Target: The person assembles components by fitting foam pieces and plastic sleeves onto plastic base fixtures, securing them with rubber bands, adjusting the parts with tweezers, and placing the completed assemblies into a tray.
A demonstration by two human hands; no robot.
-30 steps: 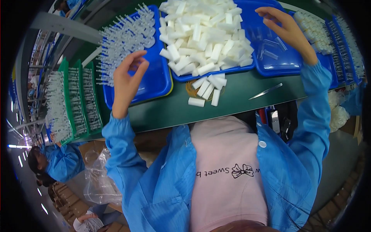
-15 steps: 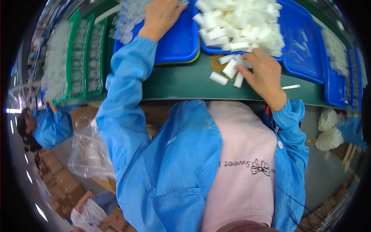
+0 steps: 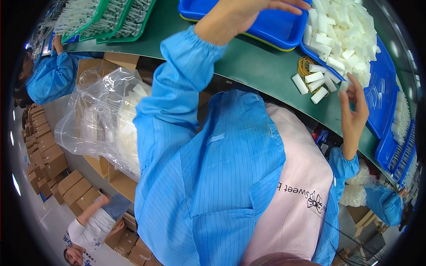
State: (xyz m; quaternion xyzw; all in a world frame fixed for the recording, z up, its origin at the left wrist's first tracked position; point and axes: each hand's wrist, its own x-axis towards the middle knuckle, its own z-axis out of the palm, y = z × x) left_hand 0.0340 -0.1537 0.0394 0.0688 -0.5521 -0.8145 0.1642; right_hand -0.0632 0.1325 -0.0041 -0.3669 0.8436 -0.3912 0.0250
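Observation:
My left hand is stretched over a blue tray, partly cut off by the top edge. Its visible fingers point right, straight and apart, with nothing seen in them. My right hand is beside the front edge of a tray heaped with white blocks. Between its thumb and forefinger tips is what looks like a small white block. To its left, several loose white blocks lie on the green table, some over a coil of yellowish rubber bands.
Green trays of clear plastic parts stand at the far left. On the right, a blue tray holds thin clear tubes. Below the table are a clear plastic bag and cardboard boxes. Other people are farther off.
The view has turned, shifting the table contents. My left hand has left the clear plastic pieces and now reaches over the blue tray. My right hand has drawn away from the loose blocks.

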